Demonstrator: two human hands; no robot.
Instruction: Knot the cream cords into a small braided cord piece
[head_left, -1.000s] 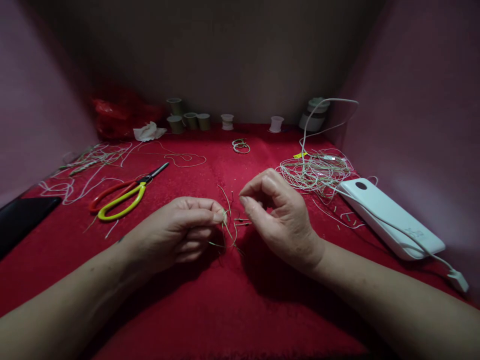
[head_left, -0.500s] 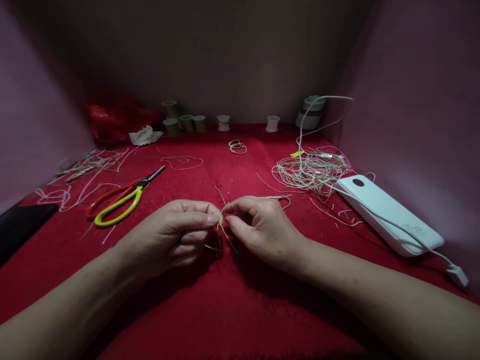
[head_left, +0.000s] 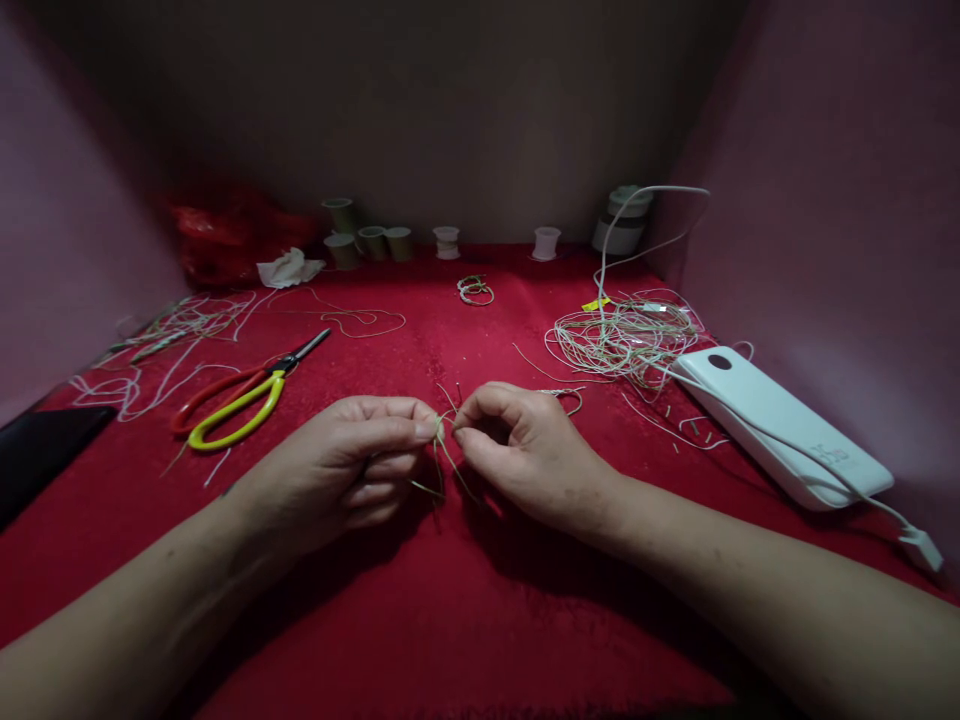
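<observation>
Black slab point(head_left: 37, 450): at the far-left edge, flat on the red cloth point(head_left: 465, 620).
Loose strings point(head_left: 176, 320): left and far, spread thinly over the cloth beyond the scissors.
Scissors point(head_left: 240, 395): left of the hands, lying flat; the red and yellow handles point near-left and the closed blades far-right.
Left hand point(head_left: 345, 465): near centre, thumb and forefinger pinched narrow on the cord, the other fingers curled beneath.
Spools point(head_left: 367, 242): a small row at the far edge, by the wall.
Cord point(head_left: 448, 460): centre, gripped between both hands' fingertips just above the cloth; thin ends stick up and trail down from the pinch.
Small coil point(head_left: 476, 290): far centre, lying alone on the cloth.
Right hand point(head_left: 525, 455): just right of the cord, thumb and forefinger closed tight on it, fingertips almost meeting the left hand's.
Tangle of thread point(head_left: 626, 335): right and far, a loose heap.
Power bank point(head_left: 780, 430): right, white, lying flat just beside the tangle, with a white cable running over it.
</observation>
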